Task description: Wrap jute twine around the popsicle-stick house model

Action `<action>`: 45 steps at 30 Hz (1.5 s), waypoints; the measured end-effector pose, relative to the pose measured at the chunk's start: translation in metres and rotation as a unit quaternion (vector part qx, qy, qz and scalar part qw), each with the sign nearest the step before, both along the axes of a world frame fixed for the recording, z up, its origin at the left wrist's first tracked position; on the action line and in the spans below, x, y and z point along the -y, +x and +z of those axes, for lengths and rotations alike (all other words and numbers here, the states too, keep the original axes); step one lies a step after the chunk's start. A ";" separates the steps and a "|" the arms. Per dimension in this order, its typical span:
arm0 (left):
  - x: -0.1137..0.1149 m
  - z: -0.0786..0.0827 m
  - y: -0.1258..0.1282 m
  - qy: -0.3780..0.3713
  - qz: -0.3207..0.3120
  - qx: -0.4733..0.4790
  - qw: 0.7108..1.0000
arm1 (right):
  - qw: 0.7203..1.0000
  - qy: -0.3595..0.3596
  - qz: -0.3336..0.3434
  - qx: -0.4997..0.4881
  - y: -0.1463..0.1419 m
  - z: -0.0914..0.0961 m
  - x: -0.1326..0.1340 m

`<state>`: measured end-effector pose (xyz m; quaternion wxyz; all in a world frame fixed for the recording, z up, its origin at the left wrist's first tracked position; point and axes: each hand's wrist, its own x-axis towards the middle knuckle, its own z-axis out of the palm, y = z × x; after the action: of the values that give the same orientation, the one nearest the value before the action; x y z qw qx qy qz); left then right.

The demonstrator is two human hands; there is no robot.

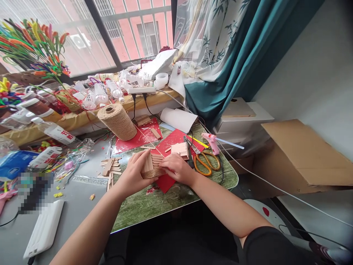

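Observation:
A small craft-stick house model (pixel 148 166), with jute twine wound round its lower part, is between my hands over the green wood-patterned table. My left hand (pixel 135 171) grips its left side, thumb along the bottom and fingers over the top. Against its right side, my right hand (pixel 176 167) has its fingers bent onto the sticks and twine; fine detail under the fingertips is hidden. A strand of twine runs from the model up toward the large twine spool (pixel 117 121). Just beyond my right hand lies another flat craft-stick piece (pixel 179 149).
Orange-handled scissors (pixel 205 163) and a pink glue gun (pixel 211 141) lie to the right. Loose craft sticks (pixel 110 167) are at the left, near a white power bank (pixel 45 228). Red sheets (pixel 124 144) lie beneath. A cardboard box (pixel 306 154) stands right of the table.

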<state>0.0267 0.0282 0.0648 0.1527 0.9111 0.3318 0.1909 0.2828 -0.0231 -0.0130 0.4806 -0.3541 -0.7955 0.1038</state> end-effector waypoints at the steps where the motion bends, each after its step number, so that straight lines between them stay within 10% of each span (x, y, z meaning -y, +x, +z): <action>1: 0.002 -0.001 -0.002 0.002 0.006 0.012 1.000 | 1.000 0.007 -0.003 0.006 0.000 0.001 0.000; 16: 0.023 -0.023 -0.026 0.040 0.110 0.146 0.982 | 0.985 0.031 -0.010 0.169 0.002 0.027 -0.040; 26: 0.016 -0.075 -0.018 -0.051 0.136 0.306 0.941 | 0.998 -0.015 -0.015 0.053 -0.001 0.014 -0.034; 38: 0.009 -0.096 -0.045 -0.187 0.138 0.349 0.908 | 0.997 -0.075 0.010 -0.024 -0.019 0.009 -0.047; 45: 0.008 -0.063 -0.051 -0.054 0.146 0.231 0.960 | 0.992 -0.103 0.011 -0.074 -0.029 0.004 -0.037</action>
<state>-0.0242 0.0205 0.0018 0.2450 0.7741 0.4268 0.3983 0.2538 0.0139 -0.0091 0.4978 -0.3839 -0.7470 0.2162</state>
